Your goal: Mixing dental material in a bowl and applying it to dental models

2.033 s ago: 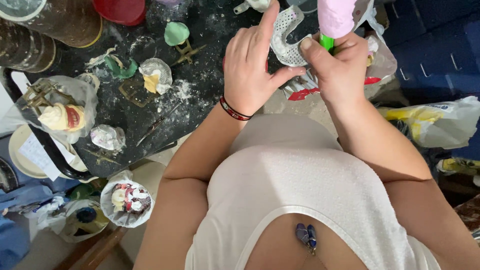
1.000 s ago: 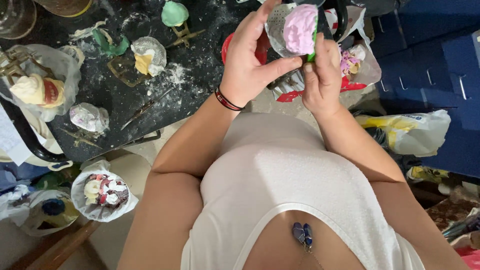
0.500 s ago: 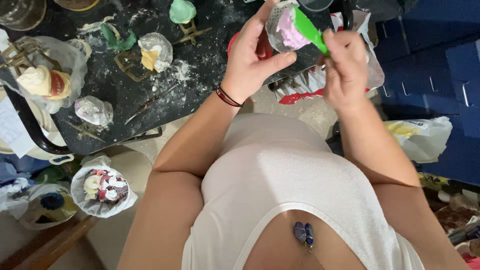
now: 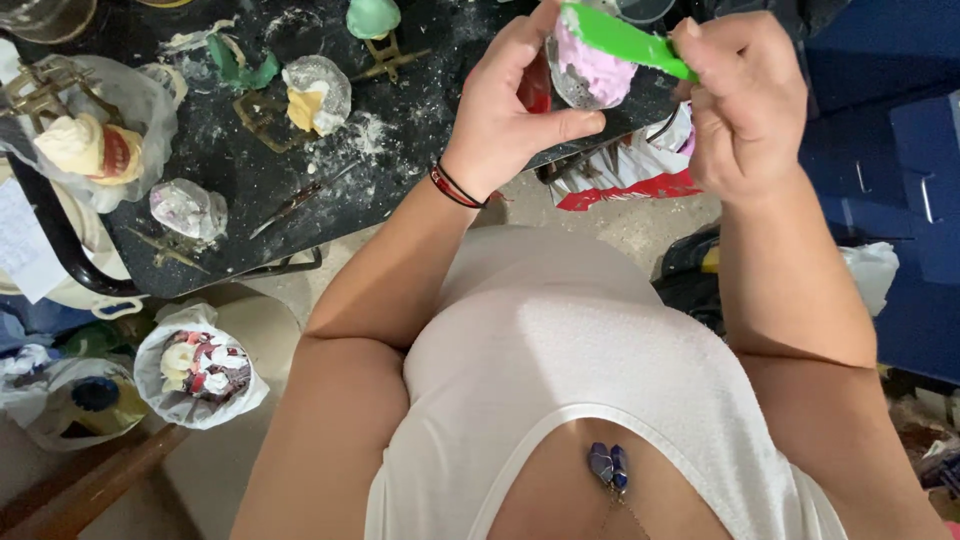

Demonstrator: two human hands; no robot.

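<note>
My left hand [image 4: 510,105] holds a lump of pink clay [image 4: 590,68] wrapped in clear plastic, over the edge of the black worktable [image 4: 400,130]. A red and black cord bracelet [image 4: 452,187] sits on that wrist. My right hand [image 4: 745,100] pinches a flat green spatula [image 4: 622,38] whose blade lies across the top of the pink lump. Both hands are raised in front of my white top.
On the dusty table lie a green clay ball [image 4: 372,17], a plastic-wrapped yellow lump [image 4: 315,92], green scraps [image 4: 238,68], brass stands and thin tools [image 4: 300,200]. A bag of cream and red clay [image 4: 85,145] sits left. Below, a bowl of mixed clay [image 4: 200,368]; blue fabric [image 4: 900,170] right.
The pink lump moved from my right hand into my left hand's grip. The green spatula came out and now lies across the lump. The view shifted slightly.
</note>
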